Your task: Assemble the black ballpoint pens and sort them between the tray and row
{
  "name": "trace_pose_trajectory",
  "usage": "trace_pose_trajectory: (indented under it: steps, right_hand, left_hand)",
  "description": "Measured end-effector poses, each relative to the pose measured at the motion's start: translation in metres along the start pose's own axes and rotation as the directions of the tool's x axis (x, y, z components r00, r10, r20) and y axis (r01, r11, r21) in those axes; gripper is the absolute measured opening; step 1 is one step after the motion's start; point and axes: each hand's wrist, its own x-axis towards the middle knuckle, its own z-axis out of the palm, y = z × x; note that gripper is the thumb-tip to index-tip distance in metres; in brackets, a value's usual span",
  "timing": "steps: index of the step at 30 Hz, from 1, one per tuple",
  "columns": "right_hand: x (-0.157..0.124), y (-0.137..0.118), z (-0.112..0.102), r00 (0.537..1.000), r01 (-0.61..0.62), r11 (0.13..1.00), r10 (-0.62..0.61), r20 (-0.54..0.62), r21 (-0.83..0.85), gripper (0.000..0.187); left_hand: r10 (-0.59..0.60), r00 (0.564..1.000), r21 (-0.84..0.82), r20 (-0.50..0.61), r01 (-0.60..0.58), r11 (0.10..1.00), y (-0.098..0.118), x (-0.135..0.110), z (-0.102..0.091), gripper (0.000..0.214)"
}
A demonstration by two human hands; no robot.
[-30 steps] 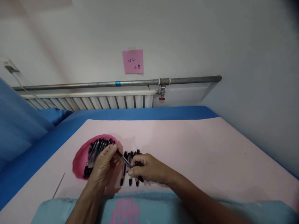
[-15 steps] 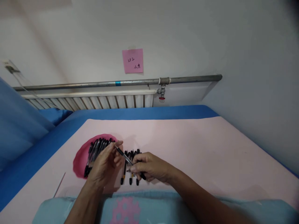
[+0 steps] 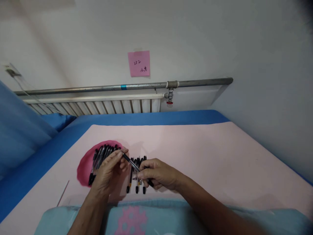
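A black pen (image 3: 130, 163) spans between both hands, slanting down to the right. My left hand (image 3: 109, 173) pinches its upper end with fingertips closed. My right hand (image 3: 158, 174) is closed round its lower end, and a dark piece that may be a cap pokes out under its fingers. Below the hands, a short row of black pens (image 3: 136, 186) lies side by side on the pink sheet (image 3: 207, 156). A round magenta dish (image 3: 84, 168) to the left holds several more black pens (image 3: 101, 155).
A thin white stick (image 3: 63, 193) lies at the sheet's left front. Blue cloth (image 3: 36, 163) frames the pink sheet. A teal towel with a pink pattern (image 3: 132, 222) lies along the front edge. Behind are a white radiator (image 3: 97, 106), a grey pipe (image 3: 195, 83) and a pink note (image 3: 139, 63).
Both hands have shifted slightly with the pen between them; my right hand has drawn a little back and right along it. Everything else stays put.
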Motion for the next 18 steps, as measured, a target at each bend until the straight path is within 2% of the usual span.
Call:
trace_pose_trajectory:
  steps: [3,6,11,14,18]
  right_hand:
    - [0.0025,0.0027,0.0005,0.998,0.028,0.997,-0.032,-0.046,-0.066,0.011]
    - [0.0033,0.0038,0.0007,0.997,0.027,0.995,-0.034,-0.067,-0.093,0.013]
    - [0.0007,0.0009,0.0004,1.000,0.004,1.000,-0.004,-0.020,-0.016,0.012]
    - [0.0018,0.0021,0.0011,0.997,0.041,0.995,-0.047,-0.064,-0.090,0.011]
    - [0.0042,0.0058,0.0002,0.994,0.053,0.988,-0.066,-0.088,-0.144,0.013]
  left_hand:
    - [0.037,0.998,0.044,-0.046,-0.035,0.998,-0.0021,0.0022,-0.0020,0.012]
    - [0.027,0.997,0.026,-0.075,-0.025,0.999,-0.0024,0.0024,-0.0005,0.016]
    - [0.008,1.000,0.017,-0.005,-0.008,1.000,0.0003,0.0013,-0.0017,0.026]
    - [0.044,0.998,0.053,-0.043,-0.042,0.998,-0.0008,0.0043,-0.0059,0.014]
    - [0.018,0.998,0.013,-0.063,-0.018,1.000,-0.0020,0.0075,-0.0077,0.020]
